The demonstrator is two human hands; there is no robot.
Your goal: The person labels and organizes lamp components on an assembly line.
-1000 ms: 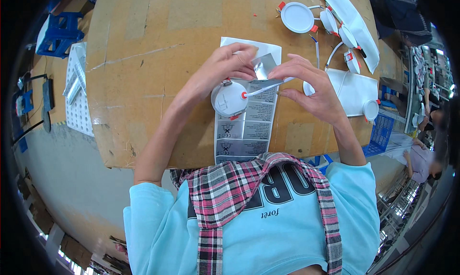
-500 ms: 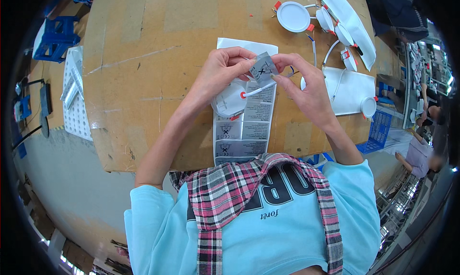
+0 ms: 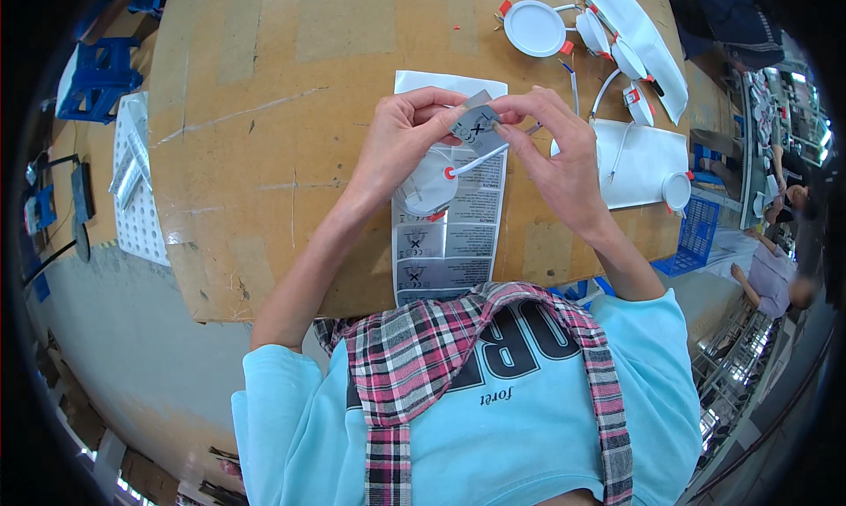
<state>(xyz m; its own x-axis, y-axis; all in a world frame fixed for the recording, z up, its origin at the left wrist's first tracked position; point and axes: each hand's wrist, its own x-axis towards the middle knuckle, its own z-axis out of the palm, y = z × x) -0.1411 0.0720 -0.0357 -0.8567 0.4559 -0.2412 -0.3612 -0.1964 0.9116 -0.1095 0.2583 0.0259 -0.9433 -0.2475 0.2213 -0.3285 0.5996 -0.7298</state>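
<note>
A small silver-grey label (image 3: 476, 131) with dark print is stretched between my hands above the table. My left hand (image 3: 404, 143) pinches its left side between thumb and fingers. On its right edge are the thumb and fingertips of my right hand (image 3: 564, 158), also closed. Below lies a round white downlight (image 3: 426, 187) with red parts, partly covered by my left hand. Its white cable (image 3: 483, 161) runs up to the right, beneath my right hand. Downlight and hands are over a long sheet of silver labels (image 3: 446, 246) on white backing.
Several white downlights (image 3: 535, 28) with red clips and loose cables lie at the far right on the brown tabletop (image 3: 256, 154), beside white sheets (image 3: 648, 158). A blue crate (image 3: 692, 233) stands beyond the right edge. At left are a perforated white board (image 3: 141, 202) and blue stool (image 3: 99, 79).
The label has tilted and bent a little between my fingers. My right fingers have shifted slightly along its edge; both hands still hold it.
</note>
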